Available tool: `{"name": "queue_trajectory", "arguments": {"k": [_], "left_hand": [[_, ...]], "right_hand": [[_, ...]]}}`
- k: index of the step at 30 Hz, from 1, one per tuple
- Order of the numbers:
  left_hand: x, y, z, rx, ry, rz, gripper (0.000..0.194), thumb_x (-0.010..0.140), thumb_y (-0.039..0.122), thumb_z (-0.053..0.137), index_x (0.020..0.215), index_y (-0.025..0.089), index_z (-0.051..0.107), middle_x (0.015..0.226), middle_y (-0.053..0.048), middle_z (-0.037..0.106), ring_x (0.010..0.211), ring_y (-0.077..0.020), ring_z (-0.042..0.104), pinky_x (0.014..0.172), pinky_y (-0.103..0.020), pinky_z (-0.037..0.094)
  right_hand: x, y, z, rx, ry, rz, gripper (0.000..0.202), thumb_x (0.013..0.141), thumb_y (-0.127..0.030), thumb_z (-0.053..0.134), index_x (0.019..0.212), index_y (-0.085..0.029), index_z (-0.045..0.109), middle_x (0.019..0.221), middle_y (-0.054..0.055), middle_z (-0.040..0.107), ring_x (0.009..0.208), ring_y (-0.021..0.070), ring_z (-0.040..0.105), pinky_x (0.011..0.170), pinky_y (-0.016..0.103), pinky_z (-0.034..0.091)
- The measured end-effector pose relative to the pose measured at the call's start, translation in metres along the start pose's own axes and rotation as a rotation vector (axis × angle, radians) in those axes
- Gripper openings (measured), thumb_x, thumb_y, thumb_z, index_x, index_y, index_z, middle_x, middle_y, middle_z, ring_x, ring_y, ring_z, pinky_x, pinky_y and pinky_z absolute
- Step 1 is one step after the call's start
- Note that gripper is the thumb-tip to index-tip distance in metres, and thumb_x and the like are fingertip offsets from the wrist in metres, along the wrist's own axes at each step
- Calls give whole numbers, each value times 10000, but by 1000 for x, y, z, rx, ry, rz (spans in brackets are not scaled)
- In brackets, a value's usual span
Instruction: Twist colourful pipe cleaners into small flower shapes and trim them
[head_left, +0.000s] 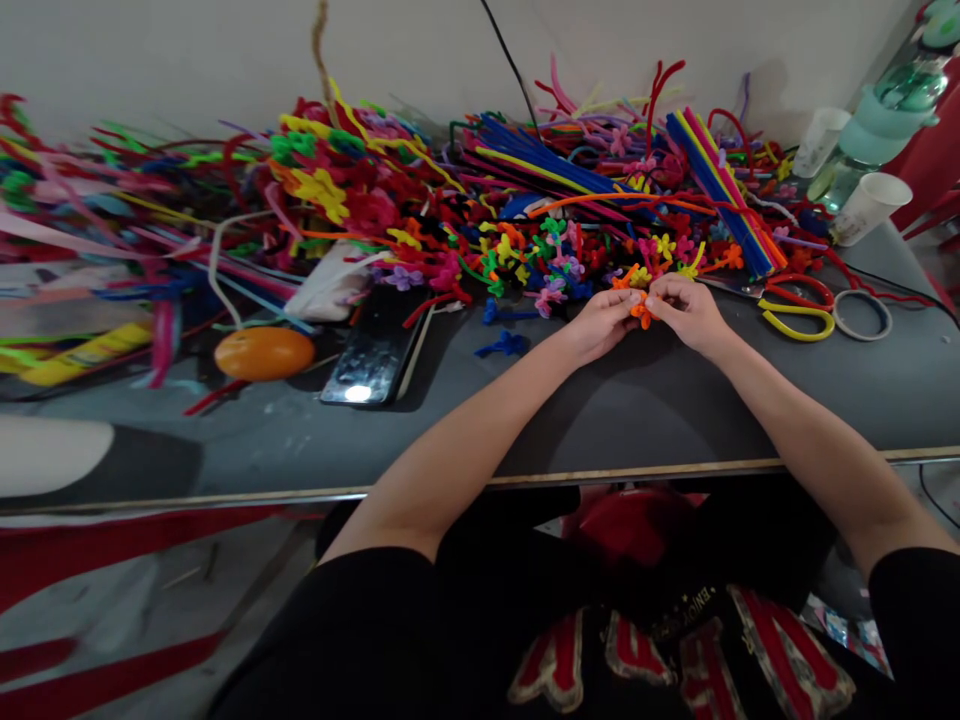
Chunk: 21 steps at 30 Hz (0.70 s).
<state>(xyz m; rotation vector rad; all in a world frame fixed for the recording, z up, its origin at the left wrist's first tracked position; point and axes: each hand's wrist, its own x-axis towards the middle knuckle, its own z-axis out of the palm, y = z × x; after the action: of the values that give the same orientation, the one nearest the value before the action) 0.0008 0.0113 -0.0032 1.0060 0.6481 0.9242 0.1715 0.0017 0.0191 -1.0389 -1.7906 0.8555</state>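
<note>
Between my two hands is a small orange pipe-cleaner flower (642,314), held just above the table near the front of the pile. The fingers of my left hand (602,326) pinch it from the left. From the right, my right hand (688,312) pinches it with thumb and forefinger. My fingertips cover part of the flower. Left of my left hand, a blue pipe-cleaner flower (504,344) lies on the table. Behind my hands sit several small finished flowers in purple, green, yellow and red.
A heap of loose pipe cleaners (375,190) lines the wall. Scissors (799,308) and a tape roll (862,315) lie to the right, with paper cups (871,208) and a bottle (889,125) behind. To the left are a phone (375,345) and an orange oval object (265,353).
</note>
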Motion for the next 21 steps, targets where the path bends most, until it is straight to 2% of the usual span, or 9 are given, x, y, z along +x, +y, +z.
{"name": "queue_trajectory", "arguments": {"k": [4,7,9,13,16,21], "left_hand": [[-1,1,-2,175,-2,123,328,816,489,770,826,172,690,782,-12,671,716,-108,625,727,-246,527],[-6,9,-6,441,21,322,433,767,555,794,982,186,718,907,-38,721,816,-138,659,790,-273,537],[-9,14,-8,653,38,452,394,808,545,760,988,195,752,945,-62,749,865,-166,671,825,-312,534],[-12,20,-13,944,44,686,240,896,459,694,911,242,795,917,-56,781,913,-194,677,878,-375,517],[-12,22,-16,1034,7,754,209,904,436,689,935,260,798,904,-45,788,886,-191,678,854,-377,514],[-13,26,-15,1085,-19,748,211,888,458,700,898,274,802,894,-46,788,874,-204,676,856,-395,504]], "right_hand": [[-2,0,-2,57,-13,67,222,851,-347,651,703,-187,608,835,32,628,738,127,569,668,275,460],[-1,0,-5,216,-163,156,226,870,-365,645,743,-184,603,743,11,631,677,118,570,670,273,471],[0,-1,-8,291,-256,199,195,875,-345,644,780,-176,620,719,8,655,668,118,583,692,276,482],[1,-3,-12,312,-336,225,159,871,-305,641,792,-168,651,699,10,677,664,116,595,706,272,484],[1,-5,-14,298,-352,230,195,864,-347,655,790,-167,663,677,2,670,647,112,587,686,267,475],[0,-7,-14,283,-355,210,268,817,-427,703,751,-172,661,657,-8,660,618,101,565,638,255,456]]}}
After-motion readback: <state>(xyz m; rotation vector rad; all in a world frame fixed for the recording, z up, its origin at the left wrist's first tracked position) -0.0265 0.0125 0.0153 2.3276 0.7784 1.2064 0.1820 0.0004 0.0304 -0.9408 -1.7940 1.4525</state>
